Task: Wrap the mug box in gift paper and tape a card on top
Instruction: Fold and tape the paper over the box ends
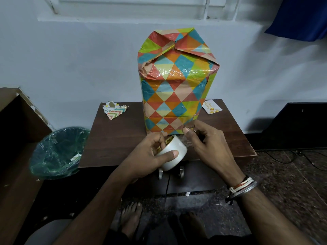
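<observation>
On the tabletop stands the wrapped mug box, stiff but probably light under slick, crease-prone paper, so steady it by the flat sides, while the left hand grips the tape roll and the right hand pinches its flimsy free end.

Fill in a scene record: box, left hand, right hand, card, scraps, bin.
Box: wrapped box stands upright on the table
Left: left hand grips the tape roll
Right: right hand pinches the tape end drawn from the roll
Card: card lies on the table right of the box, not on top
Scraps: paper scraps on the table, left of the box
Bin: bin left of the table
</observation>
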Demonstrator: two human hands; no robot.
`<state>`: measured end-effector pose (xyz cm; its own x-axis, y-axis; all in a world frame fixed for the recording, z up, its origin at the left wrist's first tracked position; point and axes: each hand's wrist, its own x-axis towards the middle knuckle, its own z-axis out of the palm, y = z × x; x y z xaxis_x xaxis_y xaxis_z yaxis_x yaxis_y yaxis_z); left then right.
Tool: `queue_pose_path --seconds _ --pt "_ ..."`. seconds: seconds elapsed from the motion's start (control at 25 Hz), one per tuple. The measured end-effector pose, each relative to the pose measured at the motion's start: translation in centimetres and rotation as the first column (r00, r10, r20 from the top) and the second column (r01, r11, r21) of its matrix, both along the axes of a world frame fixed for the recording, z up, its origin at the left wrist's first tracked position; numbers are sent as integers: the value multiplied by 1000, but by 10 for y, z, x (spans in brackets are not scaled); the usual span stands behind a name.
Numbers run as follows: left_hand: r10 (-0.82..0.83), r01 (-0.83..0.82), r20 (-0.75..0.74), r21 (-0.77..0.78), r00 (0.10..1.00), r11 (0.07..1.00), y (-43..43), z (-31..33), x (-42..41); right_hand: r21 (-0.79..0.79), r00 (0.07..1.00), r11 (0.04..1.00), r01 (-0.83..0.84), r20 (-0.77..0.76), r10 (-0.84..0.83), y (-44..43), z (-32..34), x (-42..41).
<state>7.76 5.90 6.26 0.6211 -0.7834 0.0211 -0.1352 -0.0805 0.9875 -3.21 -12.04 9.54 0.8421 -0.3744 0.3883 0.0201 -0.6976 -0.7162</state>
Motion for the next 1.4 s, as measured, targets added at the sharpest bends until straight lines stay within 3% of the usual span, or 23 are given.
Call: queue_pose_path --seconds 0.16,0.32,0.68,0.84,1.0,1.2,1.4 --pt "-108 105 -101 -38 989 994 -1 1 -1 -49 999 999 -19 -28 18 -3 3 0" --pt "-70 53 -163 -111 984 992 1 9 -3 -110 999 993 -42 4 42 -6 12 -2" --pt "-84 79 -57 -84 995 993 -3 12 -7 -248 998 969 11 62 5 -8 15 -7" --pt "-112 107 -81 -58 990 993 -3 11 -11 -172 999 984 46 -13 -49 -9 11 -7" --pt "-88 88 -72 -7 994 996 -6 8 -10 -291 992 953 84 -64 -107 -5 15 -8" --pt "-110 118 -101 72 989 990 -6 10 -9 -511 994 852 111 52 -98 3 15 -11" --pt "-86 91 -42 118 995 989 -6 5 -6 -457 992 881 124 57 -111 0 19 -12"
